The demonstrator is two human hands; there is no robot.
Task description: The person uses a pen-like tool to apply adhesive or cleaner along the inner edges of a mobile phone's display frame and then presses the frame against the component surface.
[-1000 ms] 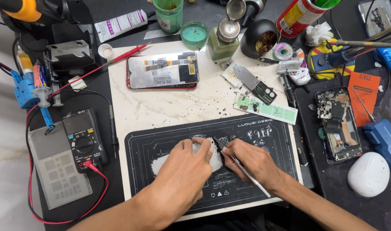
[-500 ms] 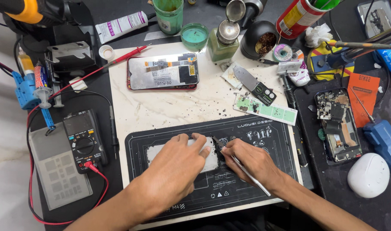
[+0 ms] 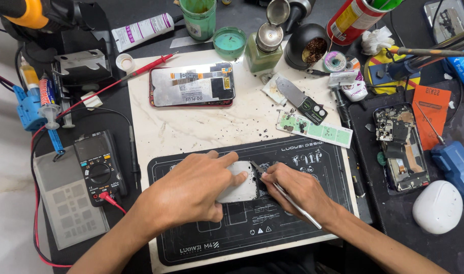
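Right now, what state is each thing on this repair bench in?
Left hand: pressing down the grey plate.
Right hand: gripping metal tweezers, tips at the plate's edge.
Red-framed phone: back off, insides exposed.
Second phone: opened, circuit boards showing.
Multimeter: red lead plugged in.
Green bottle: lid flipped open.

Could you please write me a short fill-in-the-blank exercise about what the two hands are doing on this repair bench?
1. The left hand presses a pale grey part onto the ____ work mat.
2. The right hand holds thin metal ____ against that part.
3. The multimeter lies to the ____ of the mat.

Missing words: black; tweezers; left
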